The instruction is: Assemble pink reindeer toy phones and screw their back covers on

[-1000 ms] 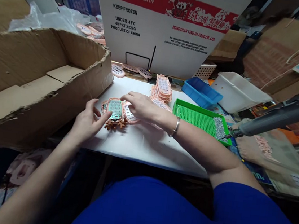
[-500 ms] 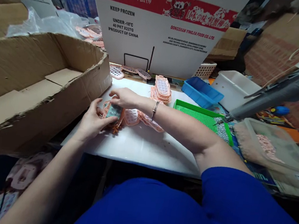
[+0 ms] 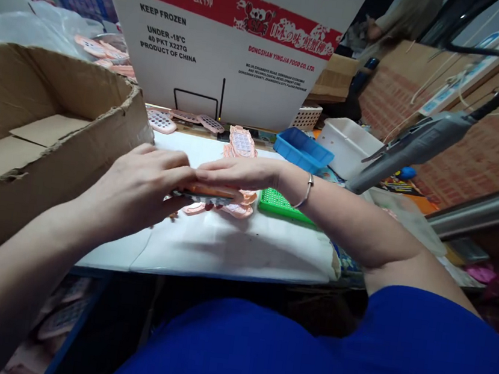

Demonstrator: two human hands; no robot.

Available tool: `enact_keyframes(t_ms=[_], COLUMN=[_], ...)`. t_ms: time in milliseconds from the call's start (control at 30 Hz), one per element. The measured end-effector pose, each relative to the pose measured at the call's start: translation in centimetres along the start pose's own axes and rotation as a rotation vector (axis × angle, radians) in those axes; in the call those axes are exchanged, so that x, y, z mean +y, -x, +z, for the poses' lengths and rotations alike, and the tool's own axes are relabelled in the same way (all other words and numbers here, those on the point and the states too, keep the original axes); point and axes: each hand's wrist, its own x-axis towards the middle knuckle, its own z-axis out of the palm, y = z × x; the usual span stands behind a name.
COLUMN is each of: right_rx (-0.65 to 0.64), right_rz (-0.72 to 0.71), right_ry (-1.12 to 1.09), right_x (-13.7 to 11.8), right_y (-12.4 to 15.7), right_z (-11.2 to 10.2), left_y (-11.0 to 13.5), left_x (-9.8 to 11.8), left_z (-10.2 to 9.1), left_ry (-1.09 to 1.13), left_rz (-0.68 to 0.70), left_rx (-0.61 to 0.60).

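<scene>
Above the white work surface (image 3: 241,253), a flat pink-orange plastic casing (image 3: 212,191) is held nearly edge-on, with a dark grey lower edge. My left hand (image 3: 141,183) is closed round its left end, the thumb mostly hidden underneath. Across the top lies my right hand (image 3: 242,173), fingers long and pressed down on the casing, touching the left fingers. Fingertips show under the piece, but I cannot tell whose. Behind it stands a stack of pink oval casings (image 3: 242,142) with pale grid-like panels. More pink casings (image 3: 238,210) lie partly covered by my hands.
A big open cardboard box (image 3: 53,157) borders the left side. Ahead stands a white printed carton (image 3: 218,68). To the right are a green perforated tray (image 3: 283,206), a blue bin (image 3: 304,150), a white bin (image 3: 345,144) and a grey pen-shaped tool (image 3: 412,140) on a cable.
The casing has been lifted off the surface and tilted edge-on, hiding its green panel. My right hand now lies flat on top. My view has turned to the right.
</scene>
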Motion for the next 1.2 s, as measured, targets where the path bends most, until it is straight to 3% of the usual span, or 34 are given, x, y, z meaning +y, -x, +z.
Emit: enact_keyframes(t_ms=[67, 133, 267, 400, 467, 600, 700, 1000, 1200], right_rx=[0.019, 0.085, 0.329, 0.648, 0.715, 0.727, 0.72, 0.672, 0.679], right_rz=[-0.035, -0.061, -0.078, -0.021, 0.028, 0.118, 0.161, 0.311, 0.354], right_ry=[-0.091, -0.169, -0.207, 0.132, 0.33, 0.526, 0.641, 0.775, 0.765], right_x=[0.6, 1.1, 2.2, 4.1, 5.1, 6.3, 6.3, 5.7, 5.2], right_y=[1.4, 2.7, 4.8, 5.5, 5.3, 4.1, 3.2, 1.6, 1.4], right_z=[0.2, 0.3, 0.0, -0.4, -0.3, 0.1, 0.4, 1.0, 1.1], left_y=[-1.6, -2.9, -3.6, -1.1, 0.7, 3.7, 4.8, 4.9, 5.0], left_x=[0.4, 0.8, 1.4, 1.5, 1.6, 2.3, 2.8, 3.3, 3.2], left_z=[0.3, 0.7, 1.5, 3.6, 5.5, 9.4, 10.9, 10.5, 10.6], left_ry=[-0.098, -0.16, -0.082, 0.077, 0.129, 0.222, 0.273, 0.357, 0.372], left_rz=[0.112, 0.181, 0.214, 0.067, -0.069, -0.219, -0.256, -0.357, -0.351], left_rx=[-0.045, -0.015, 0.232, 0.485, 0.53, 0.525, 0.514, 0.413, 0.425])
